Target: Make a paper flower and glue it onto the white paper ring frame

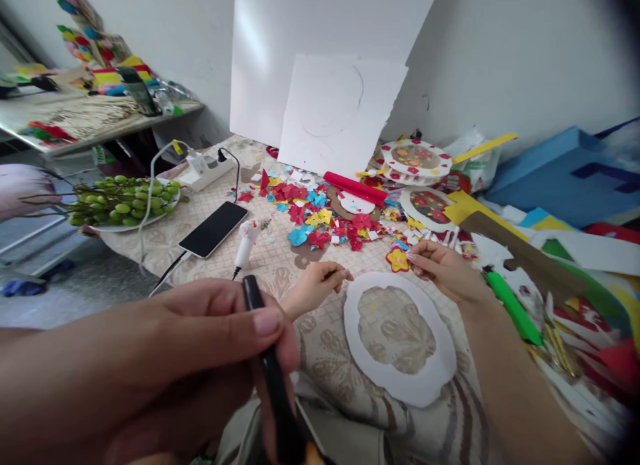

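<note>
While the right hand pinches the rim of a yellow-and-red flower between its fingertips, the left hand curls with thumb and fingers close together at the ring's upper left; whether it grips anything cannot be told. The white ring lies toward the near edge of the table, below the flower. Another person's hand looms in front, closed around a black object. Paper scraps spread over the middle of the table, with a red roll among them. Near the left edge lie a phone and a white tool; at that edge, a plate carries grapes. Scissors and a green handle lie by the right edge.
</note>
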Demonstrator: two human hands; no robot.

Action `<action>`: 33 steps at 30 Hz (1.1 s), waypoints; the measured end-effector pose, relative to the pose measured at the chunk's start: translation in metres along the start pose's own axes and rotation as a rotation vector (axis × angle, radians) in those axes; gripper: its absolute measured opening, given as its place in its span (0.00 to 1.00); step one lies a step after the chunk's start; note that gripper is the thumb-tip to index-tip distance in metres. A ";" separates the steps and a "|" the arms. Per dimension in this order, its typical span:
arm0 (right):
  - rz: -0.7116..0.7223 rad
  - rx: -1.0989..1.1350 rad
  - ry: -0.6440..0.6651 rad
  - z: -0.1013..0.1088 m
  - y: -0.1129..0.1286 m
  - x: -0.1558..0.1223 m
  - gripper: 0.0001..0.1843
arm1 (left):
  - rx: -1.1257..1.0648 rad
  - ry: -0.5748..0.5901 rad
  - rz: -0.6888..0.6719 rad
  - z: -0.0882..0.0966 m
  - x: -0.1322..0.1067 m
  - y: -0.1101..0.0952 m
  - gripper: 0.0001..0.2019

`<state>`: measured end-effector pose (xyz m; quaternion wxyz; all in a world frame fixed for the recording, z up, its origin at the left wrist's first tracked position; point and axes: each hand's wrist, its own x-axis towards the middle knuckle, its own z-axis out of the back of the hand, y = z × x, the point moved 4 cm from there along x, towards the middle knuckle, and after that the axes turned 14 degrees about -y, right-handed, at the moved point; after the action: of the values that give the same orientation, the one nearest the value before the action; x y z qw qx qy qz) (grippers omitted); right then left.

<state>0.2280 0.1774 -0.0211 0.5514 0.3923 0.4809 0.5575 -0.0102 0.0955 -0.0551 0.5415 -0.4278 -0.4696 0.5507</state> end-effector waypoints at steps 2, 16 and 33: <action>-0.003 -0.004 -0.005 0.000 0.000 0.000 0.17 | -0.003 -0.007 0.001 0.001 -0.001 -0.001 0.17; -0.015 -0.038 0.042 -0.006 -0.006 -0.002 0.16 | -0.026 -0.030 0.010 0.010 -0.004 0.008 0.16; -0.033 -0.022 -0.013 0.001 0.001 0.000 0.18 | 0.071 -0.189 -0.048 0.030 0.014 0.007 0.15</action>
<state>0.2288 0.1774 -0.0194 0.5678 0.3819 0.4776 0.5510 -0.0420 0.1082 -0.0557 0.5224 -0.3432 -0.5090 0.5918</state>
